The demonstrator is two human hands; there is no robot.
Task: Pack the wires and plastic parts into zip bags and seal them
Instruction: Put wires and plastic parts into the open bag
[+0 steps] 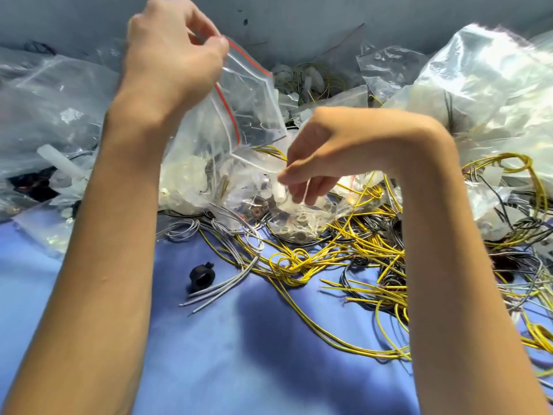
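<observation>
My left hand (173,58) is raised at the upper left and pinches the top edge of a clear zip bag (254,106) with a red seal line. The bag hangs open between my hands. Lower and to the right, my right hand (317,163) pinches a small white plastic part (281,196) just below the bag's mouth. Yellow wires (344,256) lie tangled on the blue table (209,339) under my right forearm. Grey wires (227,241) lie left of them. A black plastic ring (201,276) sits by the grey wire ends.
Filled and empty clear bags are heaped on the left (54,121) and upper right (493,94). A bag of metal nuts (287,217) lies under my right hand. Black wires (395,232) mix with the yellow ones. A grey wall (299,19) is behind.
</observation>
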